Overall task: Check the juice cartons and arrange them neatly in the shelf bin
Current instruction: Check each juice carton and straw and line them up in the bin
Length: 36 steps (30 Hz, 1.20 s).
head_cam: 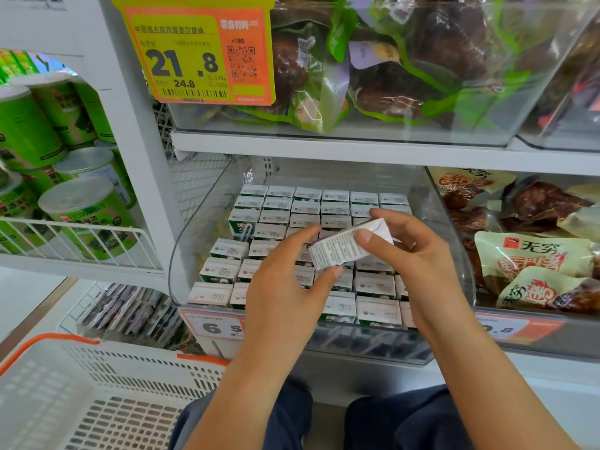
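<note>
A small white juice carton point(344, 246) lies on its side in the air above the clear shelf bin point(188, 254), its printed panel facing me. My left hand point(285, 287) pinches its near end between thumb and fingers. My right hand point(412, 251) grips its far end, thumb on top. Below them, several rows of upright cartons point(276, 219) with white tops and green sides fill the bin. One carton point(242, 224) at the left of the back rows stands higher than its neighbours.
A white plastic basket point(97, 391) with an orange rim sits at lower left. Green cans point(81, 206) fill a wire rack to the left. Bagged snacks point(532, 254) occupy the bin to the right. A yellow price tag point(194, 53) hangs from the shelf above.
</note>
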### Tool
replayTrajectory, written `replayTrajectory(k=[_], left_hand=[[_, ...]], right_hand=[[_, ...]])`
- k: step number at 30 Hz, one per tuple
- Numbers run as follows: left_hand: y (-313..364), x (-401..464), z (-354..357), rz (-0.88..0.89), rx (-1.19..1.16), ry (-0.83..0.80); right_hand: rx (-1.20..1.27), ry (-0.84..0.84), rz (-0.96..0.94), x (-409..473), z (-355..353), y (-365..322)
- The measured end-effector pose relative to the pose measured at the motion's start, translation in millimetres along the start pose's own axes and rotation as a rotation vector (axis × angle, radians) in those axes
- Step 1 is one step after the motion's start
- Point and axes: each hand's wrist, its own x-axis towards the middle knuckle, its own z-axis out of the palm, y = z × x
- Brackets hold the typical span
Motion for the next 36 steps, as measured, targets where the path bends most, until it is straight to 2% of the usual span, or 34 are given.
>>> replayTrajectory(k=[5,10,16,20,23,26,31,36], left_hand=[[2.5,-1.0,1.0,0.012,-0.002,-0.111],[7.2,-0.2,-1.4,-0.036,-0.108,-0.191],[11.8,1.9,-6.6,-0.074,-0.277,-0.019],[13.8,-0.2,-7.1,0.007,-0.149,0.118],[12.8,-0.4,-6.4,0.076,-0.061,0.153],[10.3,0.3,-4.9,0.119,-0.021,0.148],[7.5,-0.4,-1.5,0.123,0.021,0.034],[10.4,-0.4,-3.7,0.003,-0.118,-0.035]], right_hand=[[-0.138,0.011,-0.183,-3.4,-0.2,3.2],[-0.027,-0.090,-0.198,-3.6,-3.2,-4.4],[0.087,-0.223,-0.100,-2.8,-7.8,-7.5],[-0.021,-0.281,-0.053,-2.6,-6.3,-5.9],[-0.067,-0.291,0.010,-2.5,-4.8,-3.6],[-0.014,-0.243,0.053,-1.6,-5.1,-2.1],[0.054,-0.200,0.033,-0.8,-9.3,-1.6],[0.095,-0.178,0.008,-0.4,-11.1,-3.1]])
